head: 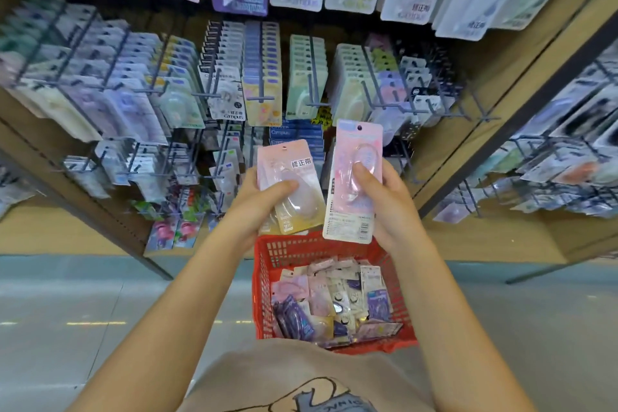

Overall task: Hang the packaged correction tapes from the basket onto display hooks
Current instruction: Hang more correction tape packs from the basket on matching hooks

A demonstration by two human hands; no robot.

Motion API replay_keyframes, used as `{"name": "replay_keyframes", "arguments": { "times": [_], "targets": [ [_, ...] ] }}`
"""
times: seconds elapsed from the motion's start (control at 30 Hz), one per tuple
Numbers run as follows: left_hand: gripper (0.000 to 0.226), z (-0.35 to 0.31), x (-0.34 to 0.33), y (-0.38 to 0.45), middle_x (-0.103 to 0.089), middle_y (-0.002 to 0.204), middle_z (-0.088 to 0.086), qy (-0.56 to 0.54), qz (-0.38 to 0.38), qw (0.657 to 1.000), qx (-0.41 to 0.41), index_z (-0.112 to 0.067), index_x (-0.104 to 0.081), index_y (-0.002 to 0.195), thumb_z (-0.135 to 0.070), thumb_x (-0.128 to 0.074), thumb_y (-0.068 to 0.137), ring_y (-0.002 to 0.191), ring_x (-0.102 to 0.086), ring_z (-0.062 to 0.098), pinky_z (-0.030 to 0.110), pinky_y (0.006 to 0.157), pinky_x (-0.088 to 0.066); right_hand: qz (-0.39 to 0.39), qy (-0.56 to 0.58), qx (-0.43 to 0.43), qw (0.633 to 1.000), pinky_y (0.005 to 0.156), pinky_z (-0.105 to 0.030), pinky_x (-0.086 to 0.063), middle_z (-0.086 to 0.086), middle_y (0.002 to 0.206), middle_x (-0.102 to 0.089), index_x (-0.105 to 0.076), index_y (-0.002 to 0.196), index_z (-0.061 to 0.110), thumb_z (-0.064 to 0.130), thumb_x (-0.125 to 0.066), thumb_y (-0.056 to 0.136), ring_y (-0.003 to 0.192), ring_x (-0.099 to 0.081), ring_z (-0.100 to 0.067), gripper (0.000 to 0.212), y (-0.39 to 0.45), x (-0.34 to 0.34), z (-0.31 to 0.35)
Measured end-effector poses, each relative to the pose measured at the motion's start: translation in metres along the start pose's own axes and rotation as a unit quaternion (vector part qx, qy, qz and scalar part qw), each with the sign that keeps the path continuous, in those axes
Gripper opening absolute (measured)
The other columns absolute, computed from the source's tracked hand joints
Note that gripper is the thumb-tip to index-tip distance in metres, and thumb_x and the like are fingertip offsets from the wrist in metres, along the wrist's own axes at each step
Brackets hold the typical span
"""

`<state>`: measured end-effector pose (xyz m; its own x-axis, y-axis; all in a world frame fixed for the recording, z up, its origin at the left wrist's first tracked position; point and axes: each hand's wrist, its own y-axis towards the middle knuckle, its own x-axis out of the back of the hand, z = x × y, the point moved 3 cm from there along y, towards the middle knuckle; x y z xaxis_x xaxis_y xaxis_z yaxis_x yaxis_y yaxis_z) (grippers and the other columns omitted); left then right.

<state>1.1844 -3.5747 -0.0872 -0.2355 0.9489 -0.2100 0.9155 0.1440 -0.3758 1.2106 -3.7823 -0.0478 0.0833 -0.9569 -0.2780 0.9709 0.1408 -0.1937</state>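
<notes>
My right hand (384, 197) pinched one pink pack (354, 184) at centre frame, my left hand (264, 201) gripped a small stack (291, 187); fanned, a pack could slip into the basket (264, 278).

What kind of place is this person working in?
Most likely a stationery shop aisle: wooden shelving with metal display hooks full of hanging packaged correction tapes, and a red plastic basket of more packets on the floor.

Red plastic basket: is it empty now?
No, the red plastic basket holds a heap of packaged correction tapes, mostly pink, purple and white, lying below both hands.
</notes>
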Motion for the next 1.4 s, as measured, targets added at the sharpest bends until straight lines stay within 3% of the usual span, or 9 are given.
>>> {"name": "replay_keyframes", "arguments": {
  "times": [0.17, 0.3, 0.43, 0.63, 0.9, 1.0, 1.2, 1.3, 1.4],
  "targets": [
    [0.045, -0.009, -0.019, -0.004, -0.071, 0.122, -0.002, 0.051, 0.039, 0.998, -0.009, -0.034, -0.051, 0.128, -0.021, -0.076, 0.092, 0.101, -0.074, 0.022, 0.049, 0.090, -0.061, -0.044, -0.009, 0.032, 0.998, 0.092, -0.050, -0.056, -0.018, 0.115, -0.073, -0.065, 0.123, 0.003, 0.016, -0.070, 0.093, 0.100, -0.071, -0.030, 0.033, 0.009, -0.011, 0.020],
    [0.056, -0.023, -0.029, -0.005, -0.073, 0.122, -0.002, 0.006, 0.046, 0.998, -0.032, -0.035, -0.057, 0.124, -0.033, -0.087, 0.076, 0.101, -0.075, 0.018, 0.041, 0.082, -0.062, -0.069, -0.039, 0.059, 0.995, 0.087, -0.045, -0.059, -0.011, 0.109, -0.076, -0.068, 0.119, 0.006, 0.016, -0.072, 0.093, 0.096, -0.074, -0.025, 0.028, 0.012, -0.018, 0.030],
    [0.075, -0.027, -0.034, -0.003, -0.073, 0.122, -0.003, 0.007, 0.045, 0.998, -0.043, -0.040, -0.057, 0.116, -0.039, -0.096, 0.053, 0.106, -0.074, 0.019, 0.041, 0.089, -0.059, -0.097, -0.066, 0.070, 0.991, 0.086, -0.042, -0.059, -0.006, 0.102, -0.077, -0.071, 0.114, 0.007, 0.019, -0.075, 0.092, 0.094, -0.074, -0.023, 0.026, 0.013, -0.020, 0.034],
    [0.073, -0.023, -0.028, -0.002, -0.074, 0.125, -0.002, -0.011, 0.041, 0.998, -0.044, -0.031, -0.054, 0.140, -0.026, -0.090, 0.077, 0.112, -0.073, 0.022, 0.047, 0.096, -0.058, -0.056, -0.126, 0.056, 0.989, 0.099, -0.053, -0.055, -0.004, 0.112, -0.076, -0.069, 0.120, 0.015, 0.030, -0.077, 0.091, 0.105, -0.072, -0.024, 0.033, 0.017, -0.016, 0.030],
    [0.053, -0.025, -0.043, -0.007, -0.076, 0.116, -0.003, -0.018, 0.035, 0.998, -0.050, -0.033, -0.058, 0.121, -0.020, -0.087, 0.079, 0.093, -0.078, 0.014, 0.030, 0.070, -0.061, -0.052, -0.124, 0.060, 0.989, 0.097, -0.055, -0.055, -0.005, 0.111, -0.076, -0.070, 0.116, 0.017, 0.038, -0.081, 0.084, 0.104, -0.073, -0.025, 0.039, 0.015, -0.025, 0.028],
    [0.058, -0.033, -0.042, -0.011, -0.076, 0.118, -0.002, -0.022, 0.042, 0.997, -0.061, -0.034, -0.058, 0.120, -0.025, -0.086, 0.070, 0.098, -0.077, 0.017, 0.038, 0.082, -0.063, -0.037, -0.097, 0.056, 0.993, 0.096, -0.055, -0.056, -0.010, 0.110, -0.077, -0.069, 0.119, 0.009, 0.026, -0.073, 0.094, 0.102, -0.074, -0.029, 0.030, 0.015, -0.024, 0.035],
    [0.067, -0.072, -0.029, -0.015, -0.075, 0.123, 0.000, -0.041, 0.026, 0.991, -0.125, -0.027, -0.057, 0.134, -0.020, -0.090, 0.076, 0.113, -0.073, 0.024, 0.052, 0.103, -0.055, -0.026, -0.116, 0.101, 0.988, 0.099, -0.053, -0.055, -0.005, 0.111, -0.076, -0.071, 0.116, 0.017, 0.035, -0.076, 0.090, 0.104, -0.073, -0.026, 0.032, 0.012, -0.018, 0.074],
    [0.074, -0.101, -0.029, -0.019, -0.074, 0.126, 0.001, -0.051, 0.019, 0.985, -0.165, -0.025, -0.054, 0.138, -0.025, -0.087, 0.072, 0.115, -0.072, 0.026, 0.053, 0.099, -0.056, 0.001, -0.133, 0.132, 0.982, 0.095, -0.046, -0.057, -0.003, 0.111, -0.077, -0.070, 0.116, 0.018, 0.033, -0.075, 0.091, 0.104, -0.073, -0.023, 0.029, 0.010, -0.026, 0.099],
    [0.066, -0.129, -0.030, -0.022, -0.074, 0.124, -0.001, -0.052, 0.007, 0.978, -0.204, -0.025, -0.053, 0.137, -0.017, -0.087, 0.082, 0.109, -0.074, 0.023, 0.046, 0.085, -0.063, 0.029, -0.143, 0.158, 0.977, 0.083, -0.026, -0.058, 0.002, 0.113, -0.076, -0.068, 0.121, 0.019, 0.031, -0.067, 0.097, 0.103, -0.072, -0.015, 0.027, 0.008, -0.035, 0.123]
  ]
}}
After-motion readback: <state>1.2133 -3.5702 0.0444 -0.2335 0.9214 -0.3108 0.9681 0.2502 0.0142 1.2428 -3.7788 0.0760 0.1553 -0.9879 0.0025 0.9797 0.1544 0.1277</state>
